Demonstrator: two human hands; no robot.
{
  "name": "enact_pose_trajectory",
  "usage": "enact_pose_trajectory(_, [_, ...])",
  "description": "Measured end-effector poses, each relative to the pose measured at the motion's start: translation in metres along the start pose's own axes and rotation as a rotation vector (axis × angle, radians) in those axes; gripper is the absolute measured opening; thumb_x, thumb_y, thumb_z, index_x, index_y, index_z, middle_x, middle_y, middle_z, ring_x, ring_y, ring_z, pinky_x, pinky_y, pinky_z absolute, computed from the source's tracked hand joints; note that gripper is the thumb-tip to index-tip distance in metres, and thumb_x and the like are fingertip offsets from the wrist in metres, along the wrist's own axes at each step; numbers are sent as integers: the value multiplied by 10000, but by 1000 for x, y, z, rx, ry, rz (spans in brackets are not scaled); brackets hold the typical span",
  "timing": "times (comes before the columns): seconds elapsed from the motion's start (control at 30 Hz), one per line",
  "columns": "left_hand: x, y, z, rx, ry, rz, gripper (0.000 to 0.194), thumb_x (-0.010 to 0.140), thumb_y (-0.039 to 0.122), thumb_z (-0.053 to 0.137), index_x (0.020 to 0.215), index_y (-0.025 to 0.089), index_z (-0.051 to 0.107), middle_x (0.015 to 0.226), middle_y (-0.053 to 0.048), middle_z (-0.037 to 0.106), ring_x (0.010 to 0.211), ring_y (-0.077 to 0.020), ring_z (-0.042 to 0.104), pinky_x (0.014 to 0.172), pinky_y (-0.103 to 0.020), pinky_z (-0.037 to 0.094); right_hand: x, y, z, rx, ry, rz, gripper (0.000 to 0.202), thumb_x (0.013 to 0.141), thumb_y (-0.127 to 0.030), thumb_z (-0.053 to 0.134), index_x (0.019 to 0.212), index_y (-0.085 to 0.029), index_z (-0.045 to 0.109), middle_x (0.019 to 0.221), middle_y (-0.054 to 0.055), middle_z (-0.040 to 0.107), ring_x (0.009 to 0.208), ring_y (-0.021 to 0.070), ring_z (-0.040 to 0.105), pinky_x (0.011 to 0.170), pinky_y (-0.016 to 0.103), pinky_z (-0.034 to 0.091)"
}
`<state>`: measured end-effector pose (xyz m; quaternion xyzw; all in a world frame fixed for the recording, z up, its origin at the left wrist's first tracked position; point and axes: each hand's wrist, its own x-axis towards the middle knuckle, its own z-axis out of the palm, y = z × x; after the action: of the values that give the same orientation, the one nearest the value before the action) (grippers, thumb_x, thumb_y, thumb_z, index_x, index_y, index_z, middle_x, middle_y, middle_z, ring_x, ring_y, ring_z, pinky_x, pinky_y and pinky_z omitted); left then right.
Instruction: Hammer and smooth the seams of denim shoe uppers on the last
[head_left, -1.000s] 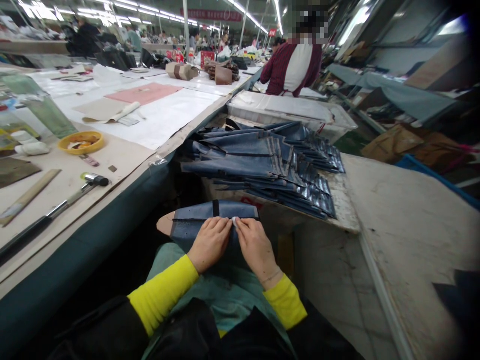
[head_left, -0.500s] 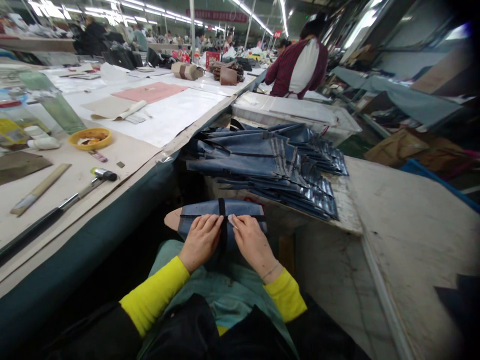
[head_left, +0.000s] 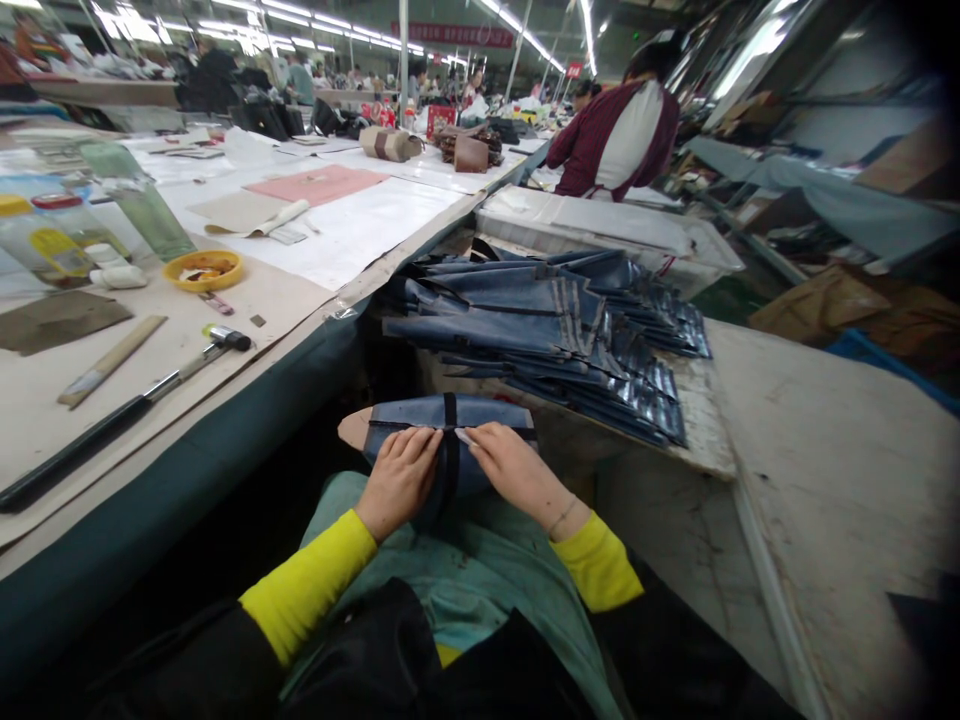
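A blue leather piece (head_left: 491, 412) with crossing black strips lies above my lap, and a pale tan tip (head_left: 354, 430) shows at its left end. My left hand (head_left: 401, 475) rests on its left half, fingers curled together near the middle crossing, with the thumb hidden. Opposite, my right hand (head_left: 514, 470) pinches a small whitish piece (head_left: 465, 437) against the leather beside the upright black strip. What that whitish piece is, I cannot make out. The underside of the leather piece is hidden.
A stack of similar blue pieces (head_left: 525, 310) lies just ahead. On the table (head_left: 300, 285) at left are a hammer (head_left: 150, 395), a flat wooden stick (head_left: 112, 362), a yellow dish (head_left: 202, 270) and bottles. A person (head_left: 619, 130) stands beyond a white bin (head_left: 615, 230).
My right hand has shifted slightly to the right and its wrist has swung outward. The left hand stays on the leather piece. The whole view has shifted a little.
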<state>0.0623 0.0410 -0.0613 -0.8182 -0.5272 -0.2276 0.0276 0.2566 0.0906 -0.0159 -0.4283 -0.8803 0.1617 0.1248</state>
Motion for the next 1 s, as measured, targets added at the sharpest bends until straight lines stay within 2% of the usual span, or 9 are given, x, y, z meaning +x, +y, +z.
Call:
enact_pose_trajectory(0.23, [3,-4,-5,-13,8,-62,335,895,209,430,1220,180,508,1148,-91,579,1065,-236,493,936,-395,372,11,3,-12,-18,-124,-32,264,884,-160,456,1091,-127,616,1003,109,619,962,202,553,887,330,432])
enact_pose_trajectory(0.47, [11,-12,-19,57,-22,-175,205,903,225,412,1007,187,585,979,-72,612,952,-230,517,846,-388,380,15,12,-12,-23,-156,-69,287,893,-185,444,1125,-135,605,1035,106,610,1002,204,549,915,322,414])
enact_pose_trajectory(0.57, [16,-7,-20,36,-48,-143,205,891,220,432,1035,199,577,996,-61,611,961,-228,512,861,-396,361,15,12,-14,-37,-174,-70,291,890,-178,445,1129,-140,605,1034,105,614,1002,206,552,913,325,416])
enact_pose_trajectory(0.77, [30,10,-10,-76,-77,-115,217,872,193,460,1060,212,567,1026,-50,608,976,-211,512,870,-375,367,13,8,-16,-37,-145,-39,273,891,-174,447,1101,-134,618,1028,111,630,987,207,562,894,324,427])
enact_pose_trajectory(1.0, [26,6,-2,-141,-57,-22,280,854,124,440,1103,175,556,1133,-73,591,1035,-207,509,925,-376,389,15,-1,-17,-88,-139,-37,243,882,-164,468,1063,-139,629,976,99,624,933,200,554,855,317,433])
